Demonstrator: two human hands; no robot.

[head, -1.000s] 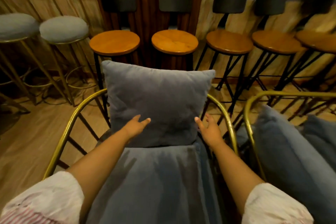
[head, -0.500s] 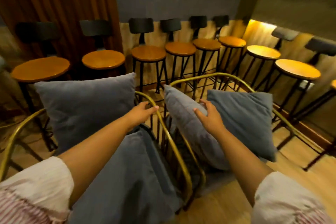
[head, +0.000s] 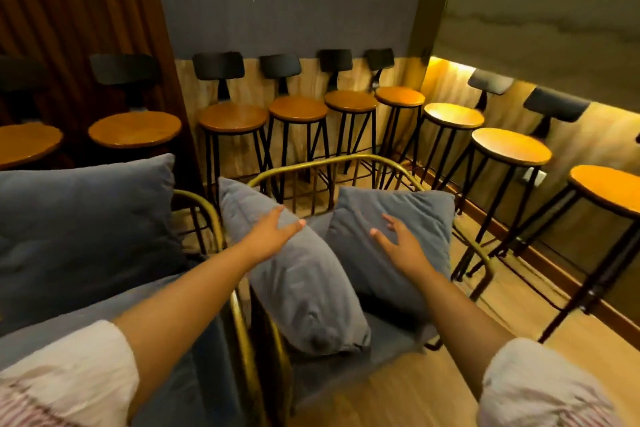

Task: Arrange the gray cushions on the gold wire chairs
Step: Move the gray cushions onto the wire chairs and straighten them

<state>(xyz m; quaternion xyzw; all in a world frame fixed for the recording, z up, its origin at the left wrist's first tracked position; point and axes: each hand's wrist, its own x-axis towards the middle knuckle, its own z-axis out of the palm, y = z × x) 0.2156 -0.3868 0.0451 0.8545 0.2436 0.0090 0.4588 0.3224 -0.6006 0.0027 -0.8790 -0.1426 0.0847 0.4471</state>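
Reaching with both open, empty hands, left hand (head: 273, 236) and right hand (head: 398, 243), toward two slumped cushions (head: 301, 284) at twelve o'clock, while the nine o'clock cushion (head: 83, 225) is sitting upright.

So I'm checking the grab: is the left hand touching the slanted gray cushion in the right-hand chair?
Touching. The head view shows the left hand lying palm down on the slanted cushion, with no gap between them.

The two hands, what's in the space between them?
In the head view, between the left hand and right hand shows only gray cushion fabric: the leaning cushion and the edge of the rear cushion.
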